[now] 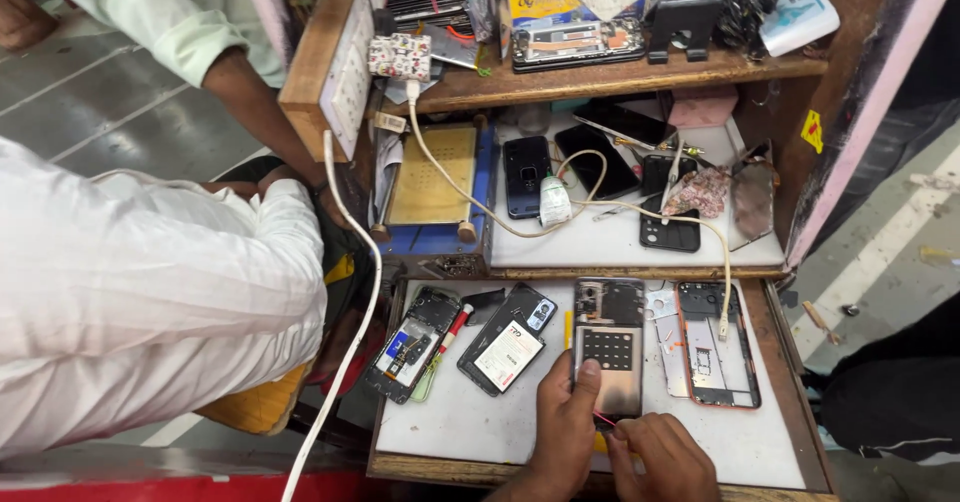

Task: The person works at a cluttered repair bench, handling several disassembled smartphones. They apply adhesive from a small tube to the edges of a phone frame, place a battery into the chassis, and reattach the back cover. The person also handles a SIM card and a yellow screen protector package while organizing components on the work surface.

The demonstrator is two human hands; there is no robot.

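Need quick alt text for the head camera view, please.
Left hand steadies an opened phone on a white work tray while the right hand holds a thin pink tool at its lower edge. More dismantled phones lie alongside.

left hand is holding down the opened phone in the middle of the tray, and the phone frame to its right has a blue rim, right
Not quite. The left hand does press on the opened phone mid-tray, but the phone frame to its right has an orange-red rim, not blue. The head view shows it.
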